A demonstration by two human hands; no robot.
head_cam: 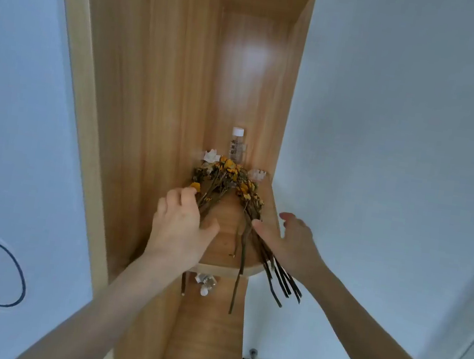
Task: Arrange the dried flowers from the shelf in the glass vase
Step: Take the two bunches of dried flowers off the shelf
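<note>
On the shelf, under the curled fingers of the left hand, lies one bunch of dried flowers, gripped at its stems, probably for lifting out. A second bunch touches the thumb of the right hand, whose fingers are spread and empty. Two bunches and one capped bottle lie beyond the fingertips; no vase is recognisable.

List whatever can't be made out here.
Head view: left flower bunch stems, hidden under the left hand; grip unclear.
Head view: glass object below the shelf, mostly hidden by its front edge.
Head view: bottle label, too small to read.
</note>
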